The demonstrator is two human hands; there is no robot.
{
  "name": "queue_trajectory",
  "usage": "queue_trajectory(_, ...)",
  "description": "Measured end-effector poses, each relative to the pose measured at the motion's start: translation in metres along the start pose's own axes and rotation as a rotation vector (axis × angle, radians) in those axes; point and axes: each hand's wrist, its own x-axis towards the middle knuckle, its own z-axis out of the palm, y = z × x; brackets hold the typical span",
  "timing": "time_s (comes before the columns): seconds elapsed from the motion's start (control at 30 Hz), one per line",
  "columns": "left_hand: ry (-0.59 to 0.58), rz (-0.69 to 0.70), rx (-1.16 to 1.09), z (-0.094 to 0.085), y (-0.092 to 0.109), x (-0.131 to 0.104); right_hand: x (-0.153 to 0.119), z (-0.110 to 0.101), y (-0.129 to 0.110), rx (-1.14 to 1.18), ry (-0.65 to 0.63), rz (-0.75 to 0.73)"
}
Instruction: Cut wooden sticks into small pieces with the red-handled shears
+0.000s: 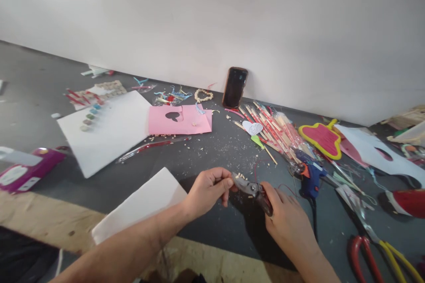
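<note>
Pruning shears with a metal head are gripped by my right hand, fingers wrapped round the handles. Their blades point left, toward my left hand, whose thumb and fingers are pinched together at the blade tips. What that pinch holds is too small to make out. Short pale cut pieces lie just beyond the blades. More crumbs are scattered over the dark table. Behind them lie wooden sticks with red wrappings, and a white patterned heart.
A phone leans on the wall. Pink paper and white sheets lie left. At right are a blue glue gun, scissors and a yellow-edged pink shape. A purple box stands far left.
</note>
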Motion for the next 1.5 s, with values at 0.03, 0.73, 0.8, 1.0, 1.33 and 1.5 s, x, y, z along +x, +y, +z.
queue_trajectory(0.03, 0.008, 0.015, -0.01, 0.0003, -0.0005, 0.0008, 0.001, -0.0007, -0.0003, -0.016, 0.004, 0.009)
queue_trajectory(0.73, -0.048, 0.038, -0.008, -0.0007, -0.0062, -0.0001, 0.0017, -0.0015, -0.0027, -0.02, 0.001, 0.005)
queue_trajectory(0.8, -0.055, 0.039, -0.008, -0.0005, -0.0064, -0.0001, 0.0017, -0.0024, -0.0033, -0.028, -0.001, 0.008)
queue_trajectory(1.0, -0.064, 0.04, -0.012, -0.0013, -0.0071, 0.0003, 0.0011, -0.0016, -0.0046, -0.036, -0.005, 0.023)
queue_trajectory(1.33, -0.075, -0.009, -0.067, -0.0001, -0.0056, -0.0015, -0.0021, 0.0047, -0.0036, 0.099, -0.06, 0.029)
queue_trajectory(1.5, -0.067, -0.029, -0.039, 0.0004, -0.0043, -0.0012, -0.0017, 0.0035, -0.0024, 0.11, -0.11, 0.057)
